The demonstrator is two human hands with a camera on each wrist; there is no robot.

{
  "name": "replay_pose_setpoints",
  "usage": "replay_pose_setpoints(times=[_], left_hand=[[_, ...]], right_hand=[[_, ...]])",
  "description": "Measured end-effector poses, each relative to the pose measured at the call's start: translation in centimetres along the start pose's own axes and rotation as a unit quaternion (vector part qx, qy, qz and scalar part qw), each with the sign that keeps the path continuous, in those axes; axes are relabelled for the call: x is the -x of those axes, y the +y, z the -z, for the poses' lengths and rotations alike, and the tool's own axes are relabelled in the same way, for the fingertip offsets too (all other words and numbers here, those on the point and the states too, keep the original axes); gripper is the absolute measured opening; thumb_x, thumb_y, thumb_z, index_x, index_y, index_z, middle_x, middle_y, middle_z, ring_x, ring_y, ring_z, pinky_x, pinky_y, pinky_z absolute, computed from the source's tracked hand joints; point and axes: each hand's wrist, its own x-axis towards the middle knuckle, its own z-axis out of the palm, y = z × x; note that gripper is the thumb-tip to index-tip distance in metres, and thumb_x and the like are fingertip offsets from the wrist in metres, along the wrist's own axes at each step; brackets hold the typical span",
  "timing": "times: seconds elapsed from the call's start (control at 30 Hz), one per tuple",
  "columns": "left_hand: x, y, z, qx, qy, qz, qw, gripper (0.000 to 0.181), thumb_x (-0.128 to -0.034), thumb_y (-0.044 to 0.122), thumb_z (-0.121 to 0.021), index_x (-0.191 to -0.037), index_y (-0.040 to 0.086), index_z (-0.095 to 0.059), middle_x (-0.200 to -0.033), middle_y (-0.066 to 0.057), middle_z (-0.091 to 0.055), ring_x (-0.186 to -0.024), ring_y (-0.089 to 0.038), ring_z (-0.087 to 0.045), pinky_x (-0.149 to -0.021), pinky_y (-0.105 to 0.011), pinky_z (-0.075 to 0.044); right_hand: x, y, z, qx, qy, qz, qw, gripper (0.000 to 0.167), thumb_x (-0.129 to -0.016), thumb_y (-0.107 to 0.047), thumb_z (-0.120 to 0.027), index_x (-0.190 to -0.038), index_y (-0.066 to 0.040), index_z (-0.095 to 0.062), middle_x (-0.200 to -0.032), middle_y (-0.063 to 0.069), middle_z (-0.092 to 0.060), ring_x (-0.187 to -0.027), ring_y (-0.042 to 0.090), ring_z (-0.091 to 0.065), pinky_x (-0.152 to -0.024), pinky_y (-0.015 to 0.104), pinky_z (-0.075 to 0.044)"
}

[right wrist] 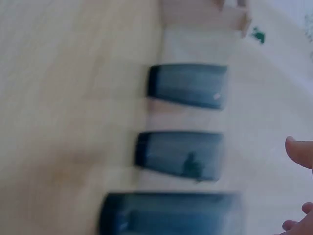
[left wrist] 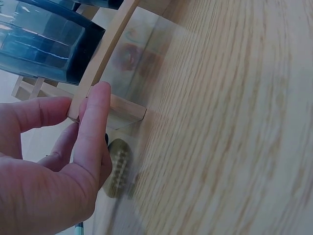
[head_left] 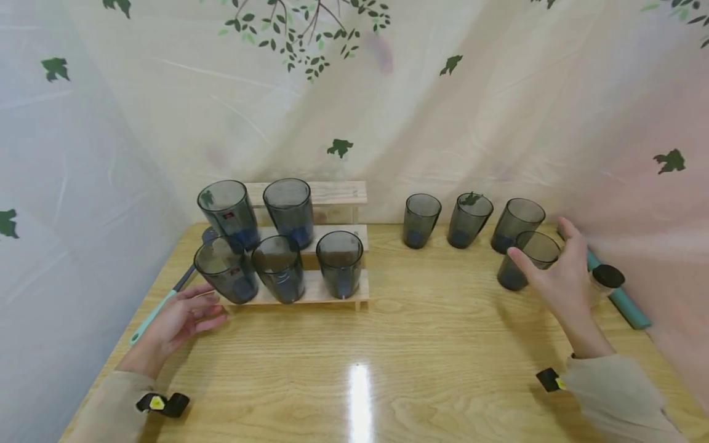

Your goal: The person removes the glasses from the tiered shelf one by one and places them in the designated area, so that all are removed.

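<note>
My left hand (head_left: 180, 320) is at the left front end of a tiered wooden rack (head_left: 362, 289); in the left wrist view its thumb and finger pinch the end of the front board (left wrist: 90, 81). A grey tinted glass (head_left: 227, 274) stands just above that hand, with two more glasses beside it and two on the tier behind. My right hand (head_left: 567, 283) is spread, thumb and fingers either side of a tinted glass (head_left: 512, 274) on the table. Only some fingertips (right wrist: 301, 152) show in the right wrist view, apart from the glasses there.
Three glasses stand along the back, including one (head_left: 421, 221) on the left. A black-lidded jar (head_left: 608, 277) and a teal cylinder (head_left: 628, 307) are beyond my right hand. A teal-handled utensil (head_left: 155, 317) lies left of the rack. Fabric walls (head_left: 388, 123) border the table (head_left: 421, 344).
</note>
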Motion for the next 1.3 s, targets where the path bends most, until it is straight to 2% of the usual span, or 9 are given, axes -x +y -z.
replay_pose_setpoints(times=[0.17, 0.27, 0.37, 0.53, 0.63, 0.7, 0.87, 0.97, 1.3], left_hand=[[0.1, 0.0, 0.0, 0.004, -0.004, -0.003, 1.0, 0.021, -0.1032, 0.002, -0.053, -0.119, 0.015, -0.055, -0.097, -0.006, -0.065, -0.087, -0.018, -0.067, -0.086, -0.039, -0.061], [0.1, 0.0, -0.1, 0.004, -0.005, -0.004, 1.0, 0.021, -0.1034, 0.002, -0.052, -0.119, 0.015, -0.055, -0.097, -0.006, -0.065, -0.086, -0.018, -0.067, -0.086, -0.038, -0.062], [0.1, 0.0, -0.1, 0.003, -0.008, -0.005, 1.0, 0.021, -0.1036, 0.002, -0.052, -0.119, 0.016, -0.055, -0.096, -0.005, -0.065, -0.086, -0.018, -0.067, -0.086, -0.038, -0.062], [0.1, 0.0, 0.0, 0.01, -0.011, -0.004, 0.9999, 0.021, -0.1039, 0.002, -0.051, -0.116, 0.017, -0.058, -0.095, -0.005, -0.065, -0.086, -0.018, -0.067, -0.086, -0.039, -0.062], [0.1, 0.0, 0.0, 0.015, -0.013, -0.002, 0.9998, 0.022, -0.1039, 0.001, -0.051, -0.114, 0.019, -0.061, -0.096, -0.006, -0.065, -0.086, -0.018, -0.067, -0.086, -0.039, -0.062], [0.1, -0.1, 0.1, 0.015, -0.013, -0.002, 0.9998, 0.022, -0.104, 0.002, -0.051, -0.114, 0.019, -0.061, -0.096, -0.005, -0.065, -0.086, -0.018, -0.067, -0.086, -0.039, -0.061], [0.1, 0.0, 0.1, 0.011, -0.01, 0.0, 0.9999, 0.021, -0.1041, 0.003, -0.052, -0.114, 0.019, -0.06, -0.097, -0.005, -0.065, -0.086, -0.017, -0.067, -0.086, -0.039, -0.062], [0.1, 0.1, 0.0, 0.01, -0.009, 0.0, 0.9999, 0.021, -0.1041, 0.003, -0.052, -0.115, 0.019, -0.059, -0.098, -0.005, -0.065, -0.087, -0.018, -0.067, -0.086, -0.039, -0.062], [0.1, 0.1, 0.1, 0.009, -0.01, -0.001, 0.9999, 0.021, -0.1036, 0.002, -0.052, -0.119, 0.015, -0.055, -0.1, -0.006, -0.062, -0.089, -0.018, -0.067, -0.088, -0.04, -0.061]], right_hand=[[-0.6, -5.0, -0.6, -0.036, -0.002, 0.066, 0.9971, 0.093, -0.089, -0.021, -0.081, -0.161, -0.018, -0.023, -0.164, 0.005, -0.023, -0.151, 0.023, -0.021, -0.124, 0.051, -0.021], [-1.1, -7.7, -1.6, -0.073, -0.034, 0.085, 0.9931, 0.094, -0.089, -0.016, -0.081, -0.162, -0.022, -0.021, -0.166, 0.0, -0.021, -0.151, 0.015, -0.019, -0.124, 0.04, -0.022], [-1.7, -10.4, -2.9, -0.111, -0.079, 0.092, 0.9864, 0.097, -0.089, -0.015, -0.081, -0.162, -0.022, -0.018, -0.166, -0.003, -0.02, -0.151, 0.01, -0.017, -0.124, 0.034, -0.022], [-2.4, -14.6, -5.8, -0.165, -0.153, 0.123, 0.9665, 0.099, -0.088, -0.015, -0.082, -0.162, -0.02, -0.017, -0.166, -0.004, -0.022, -0.151, 0.009, -0.019, -0.124, 0.035, -0.022], [-2.7, -16.9, -7.8, -0.183, -0.187, 0.153, 0.9529, 0.098, -0.089, -0.017, -0.081, -0.162, -0.018, -0.017, -0.165, -0.005, -0.023, -0.15, 0.009, -0.02, -0.124, 0.035, -0.023], [-2.9, -18.2, -9.2, -0.196, -0.214, 0.159, 0.9437, 0.097, -0.09, -0.021, -0.081, -0.162, -0.018, -0.016, -0.165, -0.007, -0.023, -0.15, 0.007, -0.02, -0.124, 0.033, -0.023], [-3.3, -20.7, -12.4, -0.228, -0.291, 0.13, 0.9198, 0.102, -0.09, -0.036, -0.08, -0.163, -0.023, -0.011, -0.165, -0.015, -0.021, -0.148, 0.0, -0.019, -0.123, 0.031, -0.023], [-3.6, -21.7, -14.1, -0.232, -0.324, 0.107, 0.9106, 0.103, -0.089, -0.04, -0.079, -0.163, -0.025, -0.009, -0.165, -0.014, -0.021, -0.148, 0.0, -0.02, -0.123, 0.033, -0.026], [-4.3, -23.8, -19.0, -0.219, -0.377, 0.061, 0.8977, 0.109, -0.086, -0.04, -0.083, -0.164, -0.022, -0.009, -0.166, -0.003, -0.025, -0.149, 0.016, -0.028, -0.118, 0.041, -0.036]])
